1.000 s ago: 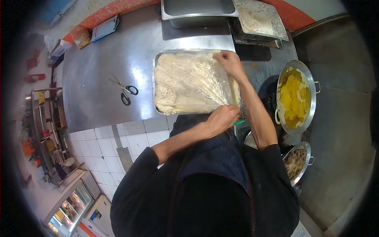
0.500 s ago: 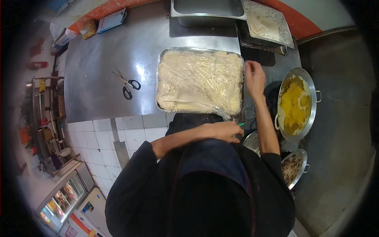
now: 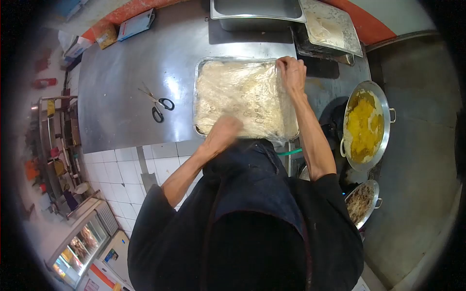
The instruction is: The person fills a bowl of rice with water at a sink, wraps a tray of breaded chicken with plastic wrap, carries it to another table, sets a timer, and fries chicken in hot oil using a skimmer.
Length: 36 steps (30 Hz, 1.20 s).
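Note:
A metal tray [image 3: 196, 97] full of a pale, crumbly food lies at the front edge of the steel table. Clear plastic film [image 3: 252, 92] covers most of the food. My right hand [image 3: 292, 72] is at the tray's far right corner, its fingers pinched on the film. Over the tray's near left part is my left hand [image 3: 224, 132], smeared by motion, so its fingers cannot be made out. Black-handled scissors [image 3: 158, 104] lie to the left of the tray with their blades parted.
Two deep metal containers stand behind, one grey [image 3: 257, 18], one with a floury lid [image 3: 330, 29]. At right are a pan of yellow food in oil [image 3: 363, 126] and a smaller pan [image 3: 361, 201]. A blue-and-white packet [image 3: 136, 25] leans at the back left.
My left hand has moved left from the tray's near right corner onto its near left part. My right hand went right off the tray, then back to its far right corner. The film lies flatter.

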Motion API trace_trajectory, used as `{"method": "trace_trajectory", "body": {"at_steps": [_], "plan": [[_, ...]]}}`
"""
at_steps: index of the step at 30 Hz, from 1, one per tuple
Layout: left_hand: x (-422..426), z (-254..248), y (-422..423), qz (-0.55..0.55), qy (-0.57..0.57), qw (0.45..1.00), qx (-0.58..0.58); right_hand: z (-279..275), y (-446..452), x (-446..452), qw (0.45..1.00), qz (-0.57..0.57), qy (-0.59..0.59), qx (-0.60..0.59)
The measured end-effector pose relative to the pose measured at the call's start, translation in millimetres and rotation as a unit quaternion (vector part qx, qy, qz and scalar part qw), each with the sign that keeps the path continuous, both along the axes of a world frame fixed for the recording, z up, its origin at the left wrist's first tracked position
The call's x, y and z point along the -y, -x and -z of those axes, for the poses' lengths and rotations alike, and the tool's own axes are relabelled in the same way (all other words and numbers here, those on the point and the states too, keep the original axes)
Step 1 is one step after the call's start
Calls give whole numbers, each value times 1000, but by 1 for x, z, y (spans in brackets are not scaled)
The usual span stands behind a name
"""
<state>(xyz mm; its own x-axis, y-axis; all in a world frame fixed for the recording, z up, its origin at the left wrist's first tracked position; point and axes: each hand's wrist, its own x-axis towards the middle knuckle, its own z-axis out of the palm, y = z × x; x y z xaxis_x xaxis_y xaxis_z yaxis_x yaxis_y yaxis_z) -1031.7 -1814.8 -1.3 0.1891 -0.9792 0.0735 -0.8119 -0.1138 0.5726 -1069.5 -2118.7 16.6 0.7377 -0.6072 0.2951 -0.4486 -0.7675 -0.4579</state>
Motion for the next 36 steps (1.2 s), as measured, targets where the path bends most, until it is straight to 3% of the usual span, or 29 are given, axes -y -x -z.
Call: {"method": "trace_trajectory", "body": {"at_steps": [5,7,9,11,13,15,16,17,18,19,21,23,25,27,29,36], "plan": [[-10,7,20,99,-64,993,9,20,-6,30,999,41,10,-26],[-13,-1,16,163,-71,981,-77,31,0,38,997,73,17,-27],[-17,-31,9,138,-34,982,-122,14,12,31,995,80,-26,-50],[-22,-43,1,109,2,980,-169,3,34,17,988,118,-71,66],[-28,-43,-12,-182,165,958,-147,-1,62,-2,981,153,-95,79],[-26,-23,-24,-438,133,886,-74,13,93,-18,967,217,-134,20],[-25,-10,-32,-495,89,856,-116,18,106,-22,967,213,-136,14],[-18,0,-43,-550,50,819,-156,19,113,-23,944,212,-253,-19],[-10,6,-51,-558,51,814,-155,21,118,-23,907,205,-364,-55],[-6,11,-56,-565,59,805,-170,28,126,-23,908,194,-366,-62],[0,15,-69,-585,79,788,-173,42,123,-19,897,173,-406,44],[3,20,-79,-602,39,753,-264,44,118,-18,888,163,-426,62],[1,32,-82,-595,43,758,-264,55,117,-14,812,175,-535,152],[3,29,-82,-592,31,756,-276,59,120,-12,813,157,-541,148],[-5,20,-69,-601,49,752,-266,61,126,-12,850,141,-494,116],[-65,-32,-7,-656,53,696,-289,-3,143,-47,785,85,-602,117]]}}
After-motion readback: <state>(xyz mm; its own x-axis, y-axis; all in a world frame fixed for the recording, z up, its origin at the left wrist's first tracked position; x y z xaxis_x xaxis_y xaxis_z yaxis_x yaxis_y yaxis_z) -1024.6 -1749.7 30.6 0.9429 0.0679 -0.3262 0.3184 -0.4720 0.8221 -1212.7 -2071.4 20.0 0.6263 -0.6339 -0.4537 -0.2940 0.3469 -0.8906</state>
